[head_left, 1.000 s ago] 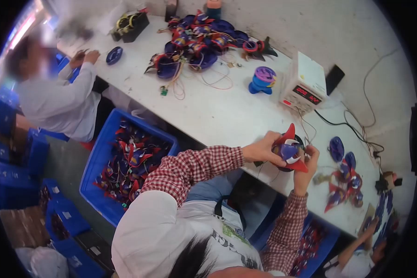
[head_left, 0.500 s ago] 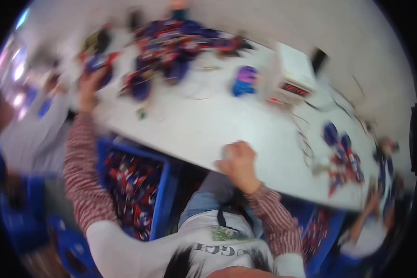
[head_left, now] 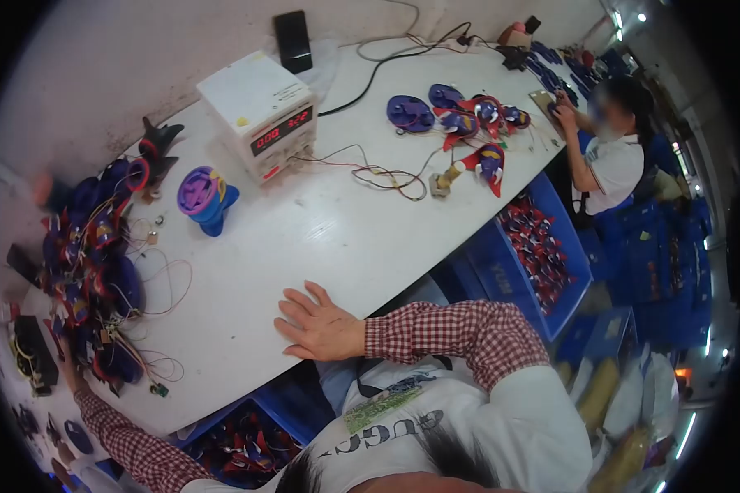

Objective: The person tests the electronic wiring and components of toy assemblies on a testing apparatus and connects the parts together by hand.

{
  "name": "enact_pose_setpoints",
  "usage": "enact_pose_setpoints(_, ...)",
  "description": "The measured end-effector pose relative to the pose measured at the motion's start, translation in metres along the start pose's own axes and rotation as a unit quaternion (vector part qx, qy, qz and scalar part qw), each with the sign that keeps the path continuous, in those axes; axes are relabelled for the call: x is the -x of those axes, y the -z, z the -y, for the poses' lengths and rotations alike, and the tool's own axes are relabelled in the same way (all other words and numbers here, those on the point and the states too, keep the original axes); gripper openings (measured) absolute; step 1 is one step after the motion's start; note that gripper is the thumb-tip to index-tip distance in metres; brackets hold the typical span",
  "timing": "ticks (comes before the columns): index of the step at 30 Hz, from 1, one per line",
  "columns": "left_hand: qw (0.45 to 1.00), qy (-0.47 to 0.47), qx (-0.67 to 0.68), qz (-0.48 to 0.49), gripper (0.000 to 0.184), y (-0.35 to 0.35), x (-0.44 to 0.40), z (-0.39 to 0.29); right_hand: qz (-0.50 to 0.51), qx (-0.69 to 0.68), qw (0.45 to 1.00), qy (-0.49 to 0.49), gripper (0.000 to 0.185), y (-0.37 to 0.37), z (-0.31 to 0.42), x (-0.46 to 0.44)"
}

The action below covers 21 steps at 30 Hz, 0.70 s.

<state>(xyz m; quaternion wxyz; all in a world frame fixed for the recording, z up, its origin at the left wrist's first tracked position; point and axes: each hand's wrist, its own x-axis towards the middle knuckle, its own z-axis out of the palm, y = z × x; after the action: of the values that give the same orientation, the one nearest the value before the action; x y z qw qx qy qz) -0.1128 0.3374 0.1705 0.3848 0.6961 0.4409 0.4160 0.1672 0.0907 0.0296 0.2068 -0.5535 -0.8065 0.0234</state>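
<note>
My right hand [head_left: 319, 327] lies on the white table [head_left: 255, 287] near its front edge, fingers spread and nothing in them. At the far left, my left hand [head_left: 71, 370] reaches to a heap of purple and red plastic toy parts [head_left: 99, 238] with thin wires. Its fingers are small and partly hidden among the parts, so I cannot make out a grip. Beside the heap is a small green circuit board [head_left: 159, 390] on wires. A blue and purple round-topped plastic piece [head_left: 210, 201] stands beyond my right hand.
A white power supply [head_left: 259, 115] with red digits stands at the back, near a black phone [head_left: 293, 41]. Wires run to more toy parts [head_left: 477, 115] on the right. Blue bins [head_left: 588, 283] hold parts below the table edge. A co-worker [head_left: 612, 156] sits at right.
The view has swung round to the right and sharpened. My right hand has gone from curled to spread flat on the table. My left arm still stretches out to the left.
</note>
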Motion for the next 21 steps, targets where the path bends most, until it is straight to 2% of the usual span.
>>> enact_pose_setpoints(8,0.987,-0.007,-0.158,-0.001,0.038,0.091,0.025,0.072,-0.051,-0.026,0.998,0.019,0.039,-0.003,-0.003,0.003)
enact_pose_setpoints(10,0.978,-0.009,-0.207,-0.011,0.038,0.09,0.026,0.068,-0.062,-0.036,0.997,0.032,0.038,-0.002,-0.003,0.006)
enact_pose_setpoints(11,0.973,-0.009,-0.231,-0.018,0.037,0.083,0.026,0.063,-0.076,-0.083,0.993,0.041,0.036,-0.002,-0.005,0.007)
enact_pose_setpoints(12,0.967,-0.008,-0.255,-0.025,0.037,0.045,0.032,0.035,-0.09,-0.129,0.986,0.051,0.034,-0.001,-0.006,0.01)
enact_pose_setpoints(13,0.96,-0.008,-0.279,-0.033,0.037,0.054,0.037,0.04,-0.102,-0.176,0.977,0.061,0.032,0.0,-0.008,0.012)
enact_pose_setpoints(15,0.969,-0.052,-0.24,0.025,0.027,-0.062,0.06,-0.041,-0.148,-0.25,0.954,0.076,0.029,0.009,-0.009,0.022)
enact_pose_setpoints(16,0.951,-0.123,-0.267,0.092,0.026,-0.096,0.06,-0.054,-0.183,-0.278,0.94,0.077,0.028,0.019,-0.01,0.032)
enact_pose_setpoints(17,0.962,-0.151,-0.178,0.141,0.026,-0.137,0.062,-0.069,-0.184,-0.28,0.938,0.085,0.028,0.036,-0.016,0.041)
enact_pose_setpoints(18,0.96,-0.137,-0.151,0.193,0.027,-0.175,0.066,-0.093,-0.179,-0.308,0.931,0.084,0.029,0.056,-0.024,0.055)
enact_pose_setpoints(19,0.948,-0.171,-0.115,0.241,0.026,-0.211,0.062,-0.1,-0.173,-0.335,0.923,0.081,0.03,0.078,-0.033,0.068)
enact_pose_setpoints(20,0.93,-0.229,-0.12,0.261,0.026,-0.246,0.057,-0.111,-0.219,-0.298,0.924,0.092,0.034,0.102,-0.051,0.073)
enact_pose_setpoints(21,0.923,-0.237,-0.105,0.286,0.025,-0.28,0.05,-0.121,-0.21,-0.302,0.928,0.056,0.033,0.123,-0.072,0.083)
